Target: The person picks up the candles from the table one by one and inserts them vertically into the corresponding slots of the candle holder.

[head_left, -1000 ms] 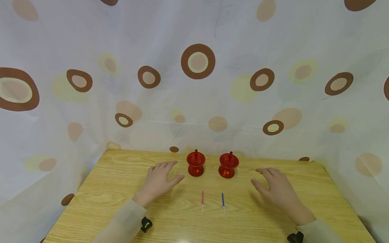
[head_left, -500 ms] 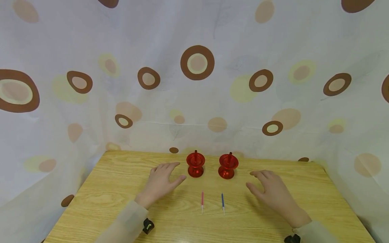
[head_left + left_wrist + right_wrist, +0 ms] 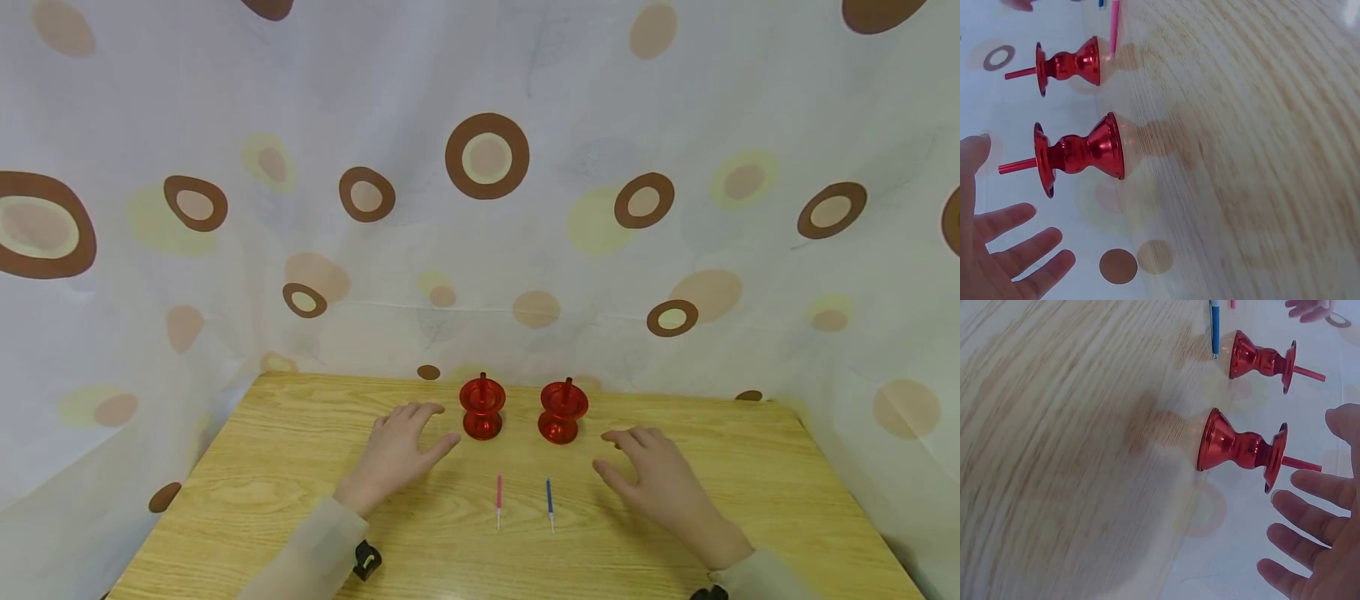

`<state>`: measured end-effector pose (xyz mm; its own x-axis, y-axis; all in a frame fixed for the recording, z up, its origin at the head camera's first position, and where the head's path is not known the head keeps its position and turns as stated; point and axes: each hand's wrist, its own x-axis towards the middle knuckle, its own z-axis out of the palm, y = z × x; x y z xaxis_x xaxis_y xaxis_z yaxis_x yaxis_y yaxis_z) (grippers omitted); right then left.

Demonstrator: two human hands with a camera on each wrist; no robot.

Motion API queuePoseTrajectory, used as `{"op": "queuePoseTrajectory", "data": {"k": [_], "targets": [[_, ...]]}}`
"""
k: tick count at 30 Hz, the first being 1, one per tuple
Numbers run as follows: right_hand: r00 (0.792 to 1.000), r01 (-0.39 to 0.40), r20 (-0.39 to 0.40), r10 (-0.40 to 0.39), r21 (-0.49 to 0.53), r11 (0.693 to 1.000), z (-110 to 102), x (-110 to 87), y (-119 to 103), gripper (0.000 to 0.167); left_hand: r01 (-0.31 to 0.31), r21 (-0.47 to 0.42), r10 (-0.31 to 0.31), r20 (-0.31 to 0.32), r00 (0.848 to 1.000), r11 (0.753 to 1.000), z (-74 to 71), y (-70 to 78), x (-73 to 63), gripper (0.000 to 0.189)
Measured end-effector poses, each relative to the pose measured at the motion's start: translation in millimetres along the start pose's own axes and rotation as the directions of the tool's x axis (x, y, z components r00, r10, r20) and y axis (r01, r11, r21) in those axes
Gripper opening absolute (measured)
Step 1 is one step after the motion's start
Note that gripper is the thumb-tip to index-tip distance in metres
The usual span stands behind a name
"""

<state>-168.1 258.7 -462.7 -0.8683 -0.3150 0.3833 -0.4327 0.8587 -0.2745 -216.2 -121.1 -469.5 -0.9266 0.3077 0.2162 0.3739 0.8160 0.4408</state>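
Note:
Two shiny red candle holders stand upright side by side: the left candle holder (image 3: 482,426) and the right candle holder (image 3: 558,428), each with a dish and a thin central tube. In front of them lie a pink birthday candle (image 3: 499,493) and a blue birthday candle (image 3: 550,497). My left hand (image 3: 397,454) hovers just left of the left holder, thumb and fingers spread, holding nothing. To the right of the right holder is my right hand (image 3: 660,479), likewise spread and holding nothing. In the right wrist view its fingers (image 3: 1300,512) overlap the tube of the nearer holder.
Everything rests on a light wood-grain table (image 3: 262,467). A pale curtain (image 3: 420,100) with brown and beige ovals hangs behind and along both sides. Black wrist straps (image 3: 367,560) show at the sleeves.
My right hand has moved left, closer to the right candle holder. My left hand edged slightly right, then stayed about still. The holders and candles have not moved.

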Motion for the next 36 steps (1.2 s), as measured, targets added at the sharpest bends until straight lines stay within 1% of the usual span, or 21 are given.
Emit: {"op": "queuePoseTrajectory", "data": {"k": [5, 9, 14, 20, 27, 33, 36], "targets": [[1.0, -0.006, 0.013, 0.006, -0.005, 1.0, 3.7, 1.1, -4.0, 0.035, -0.003, 0.0, 0.003, 0.001, 1.0, 1.0, 0.6, 1.3, 0.0, 0.057], [1.0, 0.021, -0.007, -0.021, 0.0, 1.0, 7.0, 2.1, -7.0, 0.034, -0.01, 0.001, 0.01, -0.005, 1.0, 1.0, 1.1, 2.7, 0.6, 0.053], [0.999, 0.047, -0.018, -0.047, 0.004, 0.999, 11.0, 4.7, -10.6, 0.033, -0.021, 0.014, 0.021, -0.014, 1.0, 1.0, 2.7, 2.8, 2.2, 0.052], [0.996, 0.079, -0.036, -0.078, 0.009, 0.997, 13.9, 7.6, -16.5, 0.032, -0.019, 0.016, 0.019, -0.012, 1.0, 1.0, 2.0, 4.8, 2.3, 0.054], [0.996, 0.081, -0.03, -0.08, 0.03, 0.996, 17.0, 10.5, -22.0, 0.032, -0.02, 0.017, 0.02, -0.014, 1.0, 1.0, 2.8, 4.8, 2.9, 0.054], [0.99, 0.132, -0.059, -0.131, 0.017, 0.991, 21.1, 13.9, -25.5, 0.034, -0.016, 0.013, 0.016, -0.015, 1.0, 1.0, 4.6, 3.5, 4.4, 0.059], [0.988, 0.143, -0.062, -0.142, 0.019, 0.99, 22.5, 15.6, -28.9, 0.032, -0.012, 0.002, 0.012, -0.016, 1.0, 1.0, 4.8, 3.1, 5.0, 0.059]]}}
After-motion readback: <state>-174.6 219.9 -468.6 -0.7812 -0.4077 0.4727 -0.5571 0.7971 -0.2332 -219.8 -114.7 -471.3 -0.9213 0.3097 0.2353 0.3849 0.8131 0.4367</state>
